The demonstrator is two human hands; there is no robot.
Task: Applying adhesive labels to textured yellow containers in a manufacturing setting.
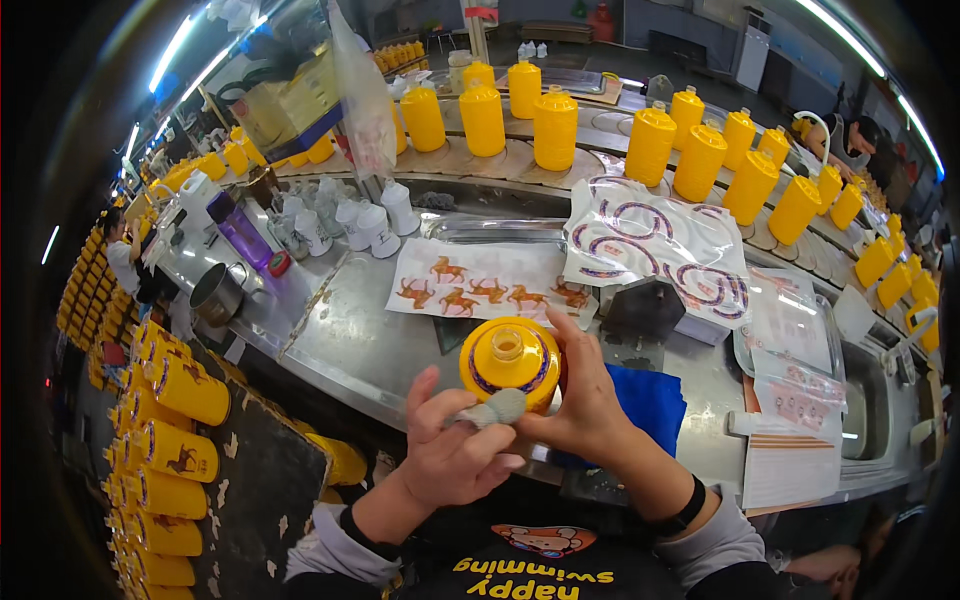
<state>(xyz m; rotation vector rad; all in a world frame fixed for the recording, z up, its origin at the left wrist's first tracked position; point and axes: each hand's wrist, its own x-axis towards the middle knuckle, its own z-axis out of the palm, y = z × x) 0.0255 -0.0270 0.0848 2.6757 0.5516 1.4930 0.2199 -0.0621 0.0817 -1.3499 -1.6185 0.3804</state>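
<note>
A glossy yellow bottle (510,345) with an open neck stands before me, a dark patterned band curving around its shoulder. My right hand (585,400) is wrapped around its right side, thumb at the front. At its front left, my left hand (455,450) has its fingers curled around a grey, round-tipped piece (505,405); its exact kind is unclear. That tip rests against or very near the bottle's lower front. Just beyond lies a white decal sheet (420,258) with several orange-brown horses. A blue cloth (645,405) lies beside my right wrist.
A curved conveyor (600,165) carries several yellow bottles behind the steel table (345,345). Decal sheets with purple curves (590,215) lie by a dark block (645,308). White bottles (375,230), a purple bottle (238,230) and a metal pot (215,295) stand left; a sink (868,410) is right.
</note>
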